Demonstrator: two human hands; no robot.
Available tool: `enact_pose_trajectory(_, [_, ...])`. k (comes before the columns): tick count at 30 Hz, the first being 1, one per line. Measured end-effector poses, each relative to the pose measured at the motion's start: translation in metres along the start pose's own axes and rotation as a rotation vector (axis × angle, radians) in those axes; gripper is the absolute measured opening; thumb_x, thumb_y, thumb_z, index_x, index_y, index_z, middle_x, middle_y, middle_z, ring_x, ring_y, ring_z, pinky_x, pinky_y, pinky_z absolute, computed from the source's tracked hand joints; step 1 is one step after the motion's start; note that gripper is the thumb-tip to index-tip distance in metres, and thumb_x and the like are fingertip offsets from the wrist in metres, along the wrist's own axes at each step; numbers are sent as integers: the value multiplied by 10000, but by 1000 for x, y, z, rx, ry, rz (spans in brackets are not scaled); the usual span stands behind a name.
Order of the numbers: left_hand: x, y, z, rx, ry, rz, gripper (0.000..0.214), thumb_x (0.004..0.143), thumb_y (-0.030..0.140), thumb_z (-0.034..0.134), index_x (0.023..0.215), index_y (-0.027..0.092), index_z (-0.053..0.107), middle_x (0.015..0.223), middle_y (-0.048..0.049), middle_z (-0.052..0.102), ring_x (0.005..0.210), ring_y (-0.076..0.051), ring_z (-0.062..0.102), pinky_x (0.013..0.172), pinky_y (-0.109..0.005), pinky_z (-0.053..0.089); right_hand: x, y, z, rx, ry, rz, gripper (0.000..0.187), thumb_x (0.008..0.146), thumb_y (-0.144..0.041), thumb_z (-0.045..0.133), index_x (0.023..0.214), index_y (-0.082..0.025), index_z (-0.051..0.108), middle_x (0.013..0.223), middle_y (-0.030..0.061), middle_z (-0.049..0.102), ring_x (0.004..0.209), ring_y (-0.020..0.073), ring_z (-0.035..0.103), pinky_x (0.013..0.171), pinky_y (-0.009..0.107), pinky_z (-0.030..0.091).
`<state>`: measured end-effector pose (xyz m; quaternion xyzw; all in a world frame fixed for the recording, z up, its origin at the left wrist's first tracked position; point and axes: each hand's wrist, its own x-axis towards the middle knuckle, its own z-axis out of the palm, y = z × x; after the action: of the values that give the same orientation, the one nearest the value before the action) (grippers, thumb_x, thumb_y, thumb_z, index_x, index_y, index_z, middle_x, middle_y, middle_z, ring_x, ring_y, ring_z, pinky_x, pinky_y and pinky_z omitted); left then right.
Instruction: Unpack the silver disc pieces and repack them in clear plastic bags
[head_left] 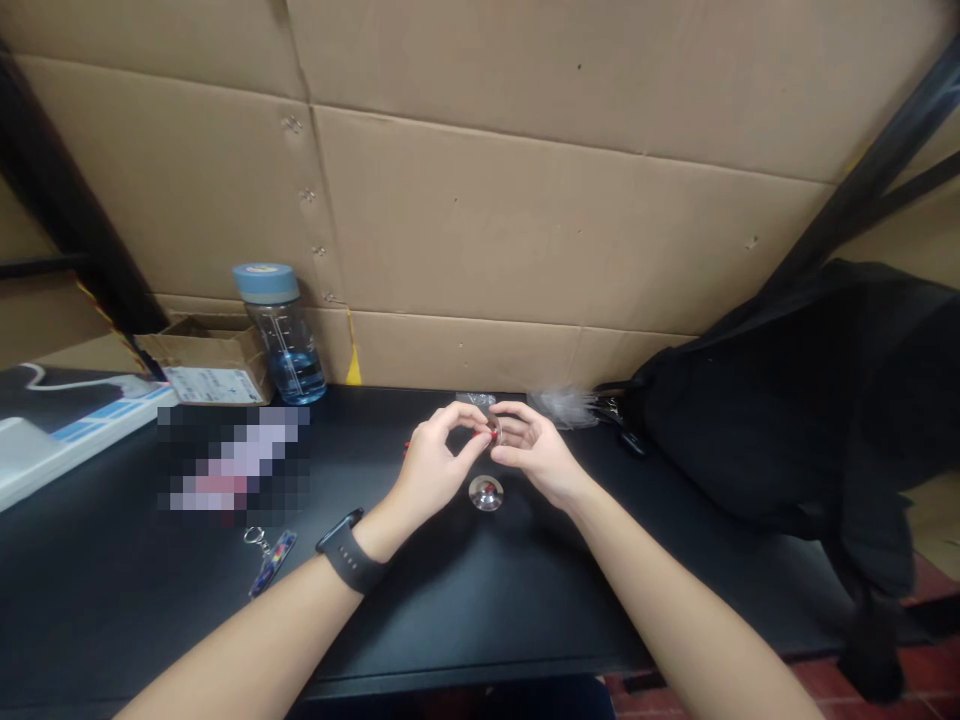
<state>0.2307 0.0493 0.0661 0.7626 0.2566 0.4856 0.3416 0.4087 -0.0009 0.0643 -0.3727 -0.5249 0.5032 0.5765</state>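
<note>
Both my hands meet over the middle of a black table (465, 600). My left hand (435, 462), with a dark watch on its wrist, pinches a tiny red piece between thumb and forefinger. My right hand (529, 445) curls round a small clear round piece, fingertips close to the left ones. On the table just below the hands lies a clear dome-shaped piece (486, 493) with a bit of red inside it.
A water bottle (281, 335) with a blue lid stands at the back left beside a small cardboard box (210, 355). A keychain (270, 557) lies front left. A black bag (810, 400) fills the right side. Clear plastic wrappers (562, 403) lie by the cardboard wall.
</note>
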Motion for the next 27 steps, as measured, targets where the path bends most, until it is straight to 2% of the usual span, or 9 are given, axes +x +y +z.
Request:
enact_pose_trajectory(4, [0,2,-2,75,22,37,111,846,224,694,950,247,661,978,-16,728,952,-200,686,872,-332,501,0,0,0,-27,3,-2,611,637,-195,891,1179,-245,614,1071,48,712,906,168,690,842,318,563])
enact_pose_trajectory(9, [0,7,-4,272,43,104,37,837,249,724,868,270,724,929,12,757,911,-197,671,862,-347,464,0,1,2,-67,44,-25,550,612,-182,902,1095,-228,643,1031,30,706,903,160,698,889,319,565])
enact_pose_trajectory(13, [1,5,-5,349,40,113,58,831,247,739,852,298,755,892,24,767,914,-204,658,853,-358,455,0,3,4,-107,98,-42,462,596,-209,910,990,-213,667,1077,36,694,850,175,724,814,312,597])
enact_pose_trajectory(17, [1,-1,-5,259,45,88,65,821,226,735,845,282,756,907,10,763,949,-209,659,849,-339,487,-2,2,8,-130,128,-72,444,596,-220,912,983,-207,695,1106,48,696,821,188,738,804,332,610])
enact_pose_trajectory(22, [0,-5,-2,69,29,0,39,828,240,711,862,253,722,898,9,749,874,-179,699,835,-298,512,-1,0,9,-133,130,-105,387,595,-223,913,943,-189,746,1085,75,721,886,220,735,871,386,603])
enact_pose_trajectory(27, [-1,1,0,-8,55,-54,293,819,254,721,1092,263,616,879,16,753,863,-179,717,790,-277,511,1,1,4,-100,102,-119,352,562,-209,926,884,-200,783,1122,71,710,947,223,721,929,410,586])
